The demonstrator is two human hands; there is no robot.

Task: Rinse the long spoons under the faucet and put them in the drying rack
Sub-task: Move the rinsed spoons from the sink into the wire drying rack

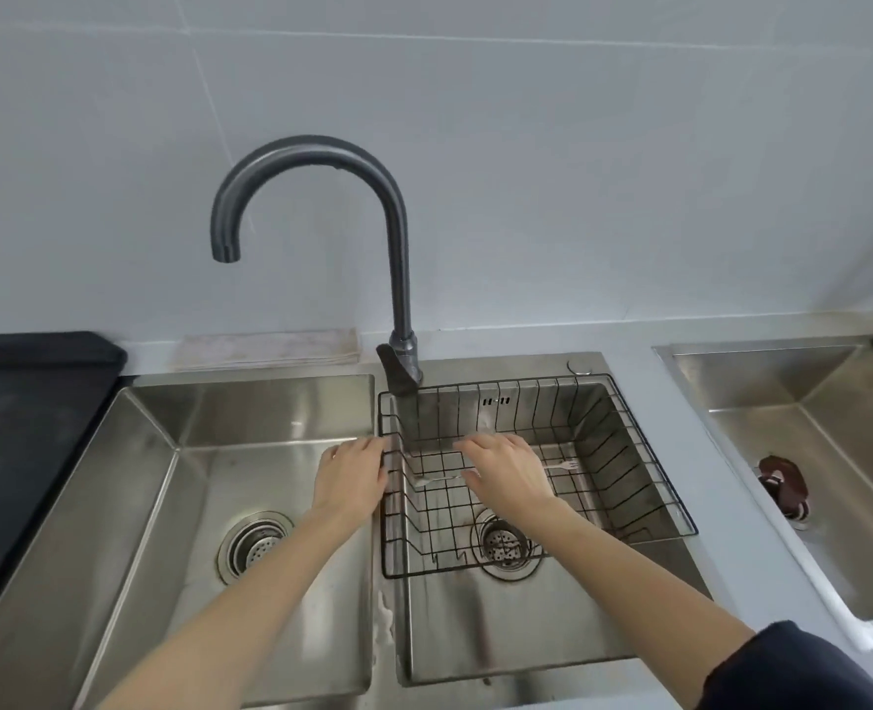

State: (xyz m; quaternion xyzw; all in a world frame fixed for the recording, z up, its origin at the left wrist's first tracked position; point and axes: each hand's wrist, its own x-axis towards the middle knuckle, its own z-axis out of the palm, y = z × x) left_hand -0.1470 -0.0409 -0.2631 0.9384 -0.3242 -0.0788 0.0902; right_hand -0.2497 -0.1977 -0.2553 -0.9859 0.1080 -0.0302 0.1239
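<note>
A black wire drying rack (644, 453) sits in the right basin. A pale long utensil lies on the rack's floor; its pronged end (567, 465) shows to the right of my right hand, and another pale end (437, 480) shows to the left of it. I cannot tell whether these are one piece or two. My right hand (506, 471) hovers palm down inside the rack over them, fingers spread, nothing visibly gripped. My left hand (352, 476) is above the divider, fingertips at the rack's left rim. The dark faucet (398, 258) arches left; no water runs.
The left basin (270, 417) has a drain strainer (255, 548). A black board (24, 427) lies on the left counter, and a folded cloth (270, 346) rests behind the sink. Another sink (834, 402) at the right holds a brown object (783, 481).
</note>
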